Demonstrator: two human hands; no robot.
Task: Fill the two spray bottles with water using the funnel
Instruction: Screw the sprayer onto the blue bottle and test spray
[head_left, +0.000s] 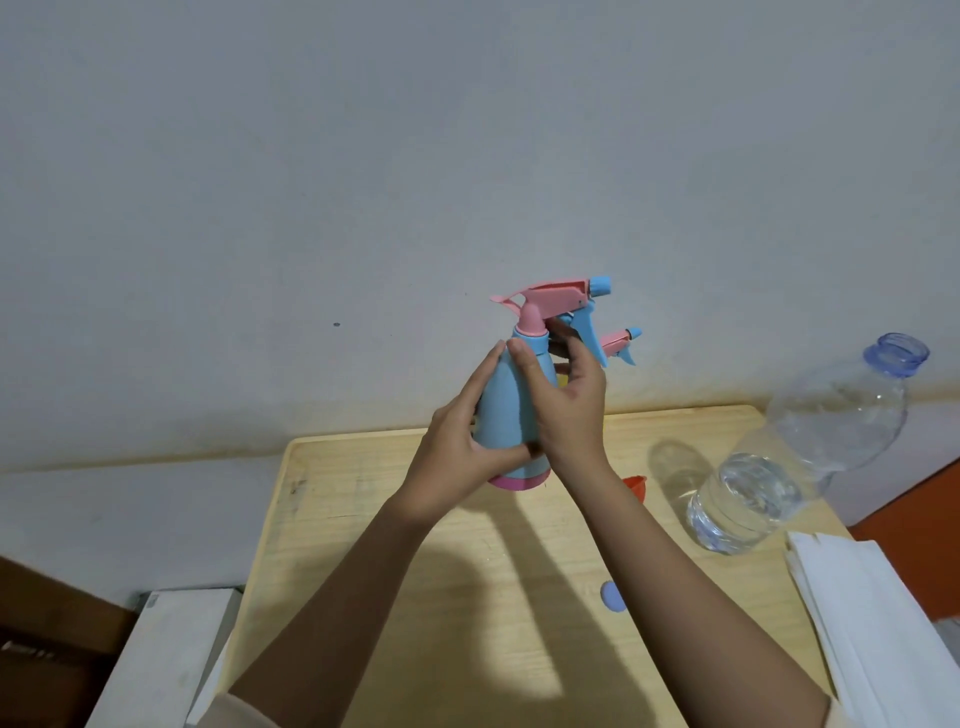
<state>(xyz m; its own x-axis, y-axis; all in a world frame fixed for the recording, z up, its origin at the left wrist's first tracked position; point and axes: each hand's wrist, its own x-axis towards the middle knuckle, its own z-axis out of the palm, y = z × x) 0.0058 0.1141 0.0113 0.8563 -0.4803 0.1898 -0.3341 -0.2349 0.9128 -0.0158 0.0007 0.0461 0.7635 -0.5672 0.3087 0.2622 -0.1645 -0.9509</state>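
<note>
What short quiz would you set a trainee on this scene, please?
1. True or false: the pink spray head sits on the blue spray bottle that the left hand and right hand hold.
2. Where is the orange funnel? A) in the spray bottle's neck B) on the wooden table C) in the left hand
3. What is missing from the mouth of the large water bottle?

Key: 1 true. 2 B. 3 Its blue cap, which lies on the table.
</note>
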